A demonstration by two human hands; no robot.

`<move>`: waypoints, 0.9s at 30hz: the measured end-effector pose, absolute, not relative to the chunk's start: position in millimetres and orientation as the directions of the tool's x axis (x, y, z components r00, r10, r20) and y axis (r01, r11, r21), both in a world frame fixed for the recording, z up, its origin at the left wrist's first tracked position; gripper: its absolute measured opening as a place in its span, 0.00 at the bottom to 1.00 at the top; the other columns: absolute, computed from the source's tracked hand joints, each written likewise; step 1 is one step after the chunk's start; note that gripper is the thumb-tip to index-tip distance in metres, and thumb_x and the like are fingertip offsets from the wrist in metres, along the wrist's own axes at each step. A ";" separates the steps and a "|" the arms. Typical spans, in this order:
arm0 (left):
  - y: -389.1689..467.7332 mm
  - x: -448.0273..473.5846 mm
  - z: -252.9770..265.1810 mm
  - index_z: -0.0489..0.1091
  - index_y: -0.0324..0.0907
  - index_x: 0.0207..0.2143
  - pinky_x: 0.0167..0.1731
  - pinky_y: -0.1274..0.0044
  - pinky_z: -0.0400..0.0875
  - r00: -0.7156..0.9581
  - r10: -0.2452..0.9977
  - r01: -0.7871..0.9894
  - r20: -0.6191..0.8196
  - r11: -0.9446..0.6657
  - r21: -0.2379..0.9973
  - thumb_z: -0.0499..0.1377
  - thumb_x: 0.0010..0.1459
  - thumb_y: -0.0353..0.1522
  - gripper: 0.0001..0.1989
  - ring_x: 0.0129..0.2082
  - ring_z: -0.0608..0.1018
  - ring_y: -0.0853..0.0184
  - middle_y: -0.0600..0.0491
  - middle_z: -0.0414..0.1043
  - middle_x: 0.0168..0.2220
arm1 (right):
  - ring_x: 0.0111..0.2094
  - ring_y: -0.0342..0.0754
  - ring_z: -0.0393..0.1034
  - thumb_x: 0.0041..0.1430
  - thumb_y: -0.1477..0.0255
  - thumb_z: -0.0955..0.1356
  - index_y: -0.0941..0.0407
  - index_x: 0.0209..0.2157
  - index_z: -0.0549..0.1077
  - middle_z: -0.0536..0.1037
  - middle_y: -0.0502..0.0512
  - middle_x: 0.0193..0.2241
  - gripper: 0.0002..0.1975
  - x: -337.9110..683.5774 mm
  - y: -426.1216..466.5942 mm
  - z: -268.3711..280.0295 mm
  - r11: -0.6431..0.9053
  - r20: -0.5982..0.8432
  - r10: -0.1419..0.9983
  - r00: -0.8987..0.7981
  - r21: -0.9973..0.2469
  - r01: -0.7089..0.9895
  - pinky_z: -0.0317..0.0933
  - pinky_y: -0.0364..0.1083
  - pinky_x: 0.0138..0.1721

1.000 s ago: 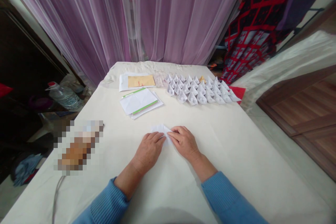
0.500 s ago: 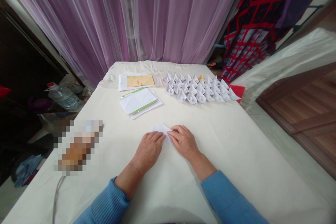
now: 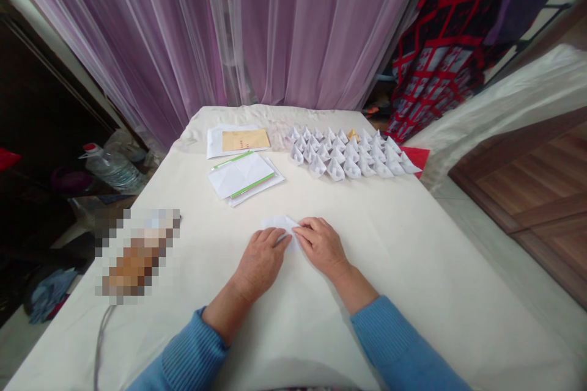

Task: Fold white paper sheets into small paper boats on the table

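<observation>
Here, two hands (image 3: 260,261) (image 3: 321,245) touch one paper (image 3: 280,221).

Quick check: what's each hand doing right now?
Left hand: fingers on the paper; whether it grips can't be told.
Right hand: closed, seemingly pinching the paper's edge.

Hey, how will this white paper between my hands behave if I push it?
The white paper is probably light, being small and thin-looking. It seems partly folded, so it might crease further. Lying low on the tablecloth, it would likelier slide than tip.
</observation>
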State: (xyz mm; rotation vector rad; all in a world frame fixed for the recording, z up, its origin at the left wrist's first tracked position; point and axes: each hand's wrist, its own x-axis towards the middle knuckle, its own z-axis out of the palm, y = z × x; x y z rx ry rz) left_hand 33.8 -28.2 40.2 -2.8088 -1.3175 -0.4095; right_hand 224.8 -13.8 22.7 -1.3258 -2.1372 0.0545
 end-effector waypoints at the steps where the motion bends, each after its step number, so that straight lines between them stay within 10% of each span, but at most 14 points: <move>1: -28.4 33.9 40.5 0.70 0.42 0.51 0.47 0.67 0.67 0.611 0.753 0.757 0.242 -0.646 0.099 0.53 0.63 0.26 0.16 0.49 0.72 0.60 0.46 0.72 0.51 | 0.39 0.48 0.67 0.61 0.77 0.67 0.50 0.39 0.79 0.76 0.53 0.36 0.10 224.8 -13.7 22.7 0.495 0.476 0.824 -0.307 -0.343 0.798 0.63 0.46 0.43; 27: -28.0 32.3 36.8 0.70 0.46 0.54 0.49 0.66 0.67 0.616 0.753 0.755 0.232 -0.648 0.098 0.53 0.62 0.26 0.19 0.51 0.71 0.59 0.46 0.71 0.52 | 0.40 0.48 0.70 0.61 0.77 0.66 0.50 0.42 0.78 0.77 0.54 0.37 0.13 224.3 -9.6 16.8 0.499 0.492 0.825 -0.277 -0.408 0.764 0.66 0.46 0.43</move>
